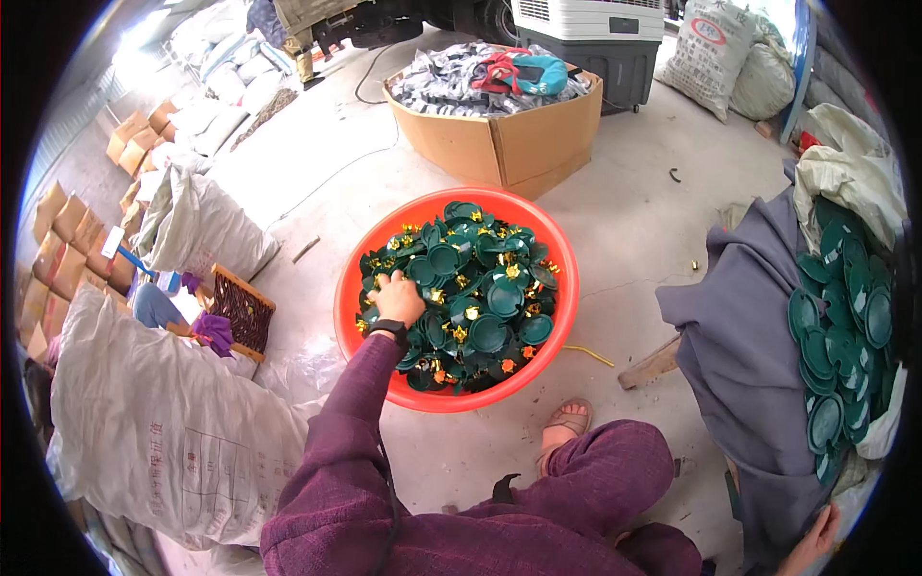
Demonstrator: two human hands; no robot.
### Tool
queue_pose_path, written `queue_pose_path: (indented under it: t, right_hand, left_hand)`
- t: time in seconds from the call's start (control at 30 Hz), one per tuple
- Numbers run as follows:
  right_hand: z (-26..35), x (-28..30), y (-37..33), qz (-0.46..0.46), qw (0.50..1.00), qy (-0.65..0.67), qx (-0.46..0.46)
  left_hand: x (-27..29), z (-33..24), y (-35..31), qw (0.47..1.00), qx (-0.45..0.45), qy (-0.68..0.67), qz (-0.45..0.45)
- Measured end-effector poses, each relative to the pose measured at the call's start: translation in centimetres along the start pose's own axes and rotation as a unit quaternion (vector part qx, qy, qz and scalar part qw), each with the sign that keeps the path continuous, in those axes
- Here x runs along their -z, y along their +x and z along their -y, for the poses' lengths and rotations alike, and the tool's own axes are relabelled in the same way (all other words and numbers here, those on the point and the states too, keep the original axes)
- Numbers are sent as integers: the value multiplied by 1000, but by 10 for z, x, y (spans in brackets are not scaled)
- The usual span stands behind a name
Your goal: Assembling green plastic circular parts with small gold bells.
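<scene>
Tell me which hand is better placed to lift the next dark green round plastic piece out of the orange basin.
Left. The left hand already rests on the dark green round plastic pieces inside the orange basin. The right hand is low at the frame's lower right, by the grey cloth, far from the basin.

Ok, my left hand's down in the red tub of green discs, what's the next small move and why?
Probably close the fingers on one green disc and lift it clear. The left hand rests knuckles-up on the pile at the left side of the red tub, and whether it already holds one cannot be seen. The right hand sits low by the grey cloth.
</scene>
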State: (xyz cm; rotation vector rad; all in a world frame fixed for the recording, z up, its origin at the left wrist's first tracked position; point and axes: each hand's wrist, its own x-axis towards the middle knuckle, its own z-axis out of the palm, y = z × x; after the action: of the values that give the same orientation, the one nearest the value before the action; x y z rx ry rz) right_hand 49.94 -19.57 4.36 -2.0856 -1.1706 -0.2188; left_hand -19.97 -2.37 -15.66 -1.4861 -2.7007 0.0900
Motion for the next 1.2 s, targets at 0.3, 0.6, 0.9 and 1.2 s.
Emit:
queue_pose_path:
  t: [0.3, 0.6, 0.9, 1.2]
  right_hand:
    - [9, 1, -6, -8, 998, -49, -24]
    - [11, -11, 3, -14, 998, -54, -5]
    - [27, 1, -7, -33, 999, -4, 35]
    - [13, 6, -10, -30, 995, 53, 84]
  left_hand:
    - [-46, -50, 76, 978, -98, -151, 104]
    - [-34, -68, 143, 982, -38, -160, 89]
    - [-54, -113, 55, 970, -10, -152, 191]
    - [-51, -109, -18, 964, -193, -31, 179]
